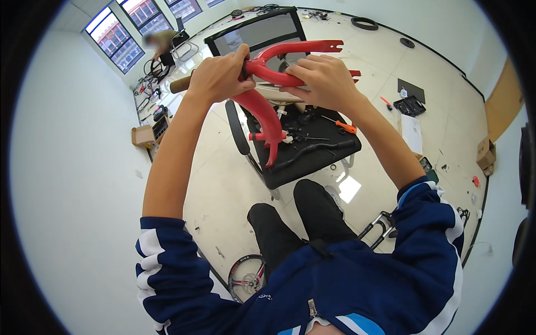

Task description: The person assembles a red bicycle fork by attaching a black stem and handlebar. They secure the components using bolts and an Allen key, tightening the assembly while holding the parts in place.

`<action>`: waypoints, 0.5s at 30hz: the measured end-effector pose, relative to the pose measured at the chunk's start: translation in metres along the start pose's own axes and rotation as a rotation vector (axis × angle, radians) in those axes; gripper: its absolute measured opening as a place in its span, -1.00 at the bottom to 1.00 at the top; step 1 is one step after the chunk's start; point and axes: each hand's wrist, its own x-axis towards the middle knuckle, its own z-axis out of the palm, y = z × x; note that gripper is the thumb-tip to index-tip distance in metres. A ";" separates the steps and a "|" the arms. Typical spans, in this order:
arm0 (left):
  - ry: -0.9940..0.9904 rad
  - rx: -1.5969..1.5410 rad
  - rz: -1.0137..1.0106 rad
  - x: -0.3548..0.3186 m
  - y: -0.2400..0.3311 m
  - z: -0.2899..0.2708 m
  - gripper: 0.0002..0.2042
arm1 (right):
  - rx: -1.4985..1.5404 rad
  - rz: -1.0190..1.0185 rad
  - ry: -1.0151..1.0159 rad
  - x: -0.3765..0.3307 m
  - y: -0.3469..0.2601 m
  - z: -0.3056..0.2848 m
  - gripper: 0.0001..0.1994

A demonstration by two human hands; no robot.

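A red bicycle fork (300, 47) is held sideways in front of me, its two blades pointing right. My left hand (219, 78) is closed around the red frame's front end, beside the fork crown. A brownish tube (180, 85) sticks out left of that hand. From under the hand, the curved red bicycle frame (261, 109) hangs down over the chair seat. My right hand (324, 82) grips the nearer fork blade, thumb below and fingers over it. The joint between frame and fork is partly covered by my left hand.
On the black chair (312, 167) lie an orange-handled screwdriver (341, 125), a black curved bar (310, 149) and small parts. A wheel (245, 276) and another fork (381, 228) are on the floor nearby. A tool case (410, 106) lies right. Another person (162, 43) bends down far left.
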 end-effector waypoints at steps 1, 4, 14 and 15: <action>-0.004 0.003 -0.005 0.001 0.000 0.000 -0.55 | 0.016 0.020 -0.026 -0.001 0.001 0.002 -0.72; 0.002 0.004 0.007 0.002 0.001 0.000 -0.56 | 0.004 0.017 -0.037 -0.003 0.001 0.000 -0.74; -0.005 0.108 -0.160 0.011 0.022 -0.006 -0.47 | 0.048 0.003 -0.012 -0.002 0.034 0.016 -0.67; -0.004 0.111 -0.172 0.008 0.020 -0.003 -0.47 | 0.053 0.028 -0.026 -0.003 0.031 0.019 -0.67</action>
